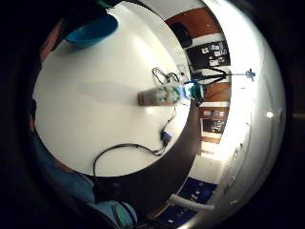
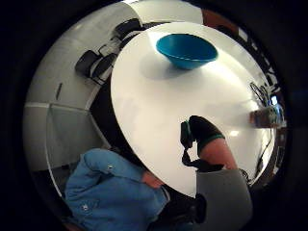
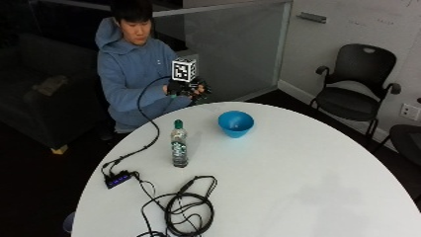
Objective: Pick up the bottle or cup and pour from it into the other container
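A clear water bottle (image 3: 179, 144) with a green cap and a green-and-white label stands upright on the round white table (image 3: 296, 182), left of centre. Behind it to the right sits an empty blue bowl (image 3: 235, 122). My gloved right hand (image 3: 183, 89) hovers above the table's far edge, in front of the person's chest, holding nothing and well clear of both. In the little finger side palm view the bottle (image 1: 164, 94) and bowl (image 1: 91, 29) lie on the table below. The thumb side palm view shows the bowl (image 2: 186, 49), the bottle (image 2: 267, 115) and my gloved thumb (image 2: 204, 134).
A coiled black cable (image 3: 188, 205) lies near the table's front edge, and a small black box (image 3: 118, 179) with a lead running to my hand sits at the left edge. Black chairs (image 3: 355, 89) stand beyond the table on the right.
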`<state>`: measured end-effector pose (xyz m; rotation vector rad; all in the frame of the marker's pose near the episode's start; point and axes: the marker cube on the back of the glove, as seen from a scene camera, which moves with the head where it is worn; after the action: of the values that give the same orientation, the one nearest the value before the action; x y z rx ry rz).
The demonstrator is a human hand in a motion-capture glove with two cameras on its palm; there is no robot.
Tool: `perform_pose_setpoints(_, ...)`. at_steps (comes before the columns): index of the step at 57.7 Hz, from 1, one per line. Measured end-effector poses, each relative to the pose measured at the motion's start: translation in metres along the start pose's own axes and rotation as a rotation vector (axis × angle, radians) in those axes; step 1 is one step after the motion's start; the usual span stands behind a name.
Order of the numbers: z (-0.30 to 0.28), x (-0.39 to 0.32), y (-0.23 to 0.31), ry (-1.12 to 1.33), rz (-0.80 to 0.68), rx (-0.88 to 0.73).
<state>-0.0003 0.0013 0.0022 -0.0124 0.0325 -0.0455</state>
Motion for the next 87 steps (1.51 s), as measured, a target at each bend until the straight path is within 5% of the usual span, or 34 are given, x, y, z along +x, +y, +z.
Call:
perform_pose_setpoints(10,0.002,0.002,0.0,0.103,-0.111,-0.029)
perform_pose_setpoints(16,0.0,-0.003,0.001,0.008,0.034,-0.015)
perform_pose_setpoints(50,-0.001,0.12,0.08,-0.087,0.129,0.155)
perform_pose_setpoints(64,0.001,0.187,0.102,-0.252,0.183,0.363)
perform_pose_setpoints(87,0.04,0.252,0.093,-0.725,0.273,0.428)
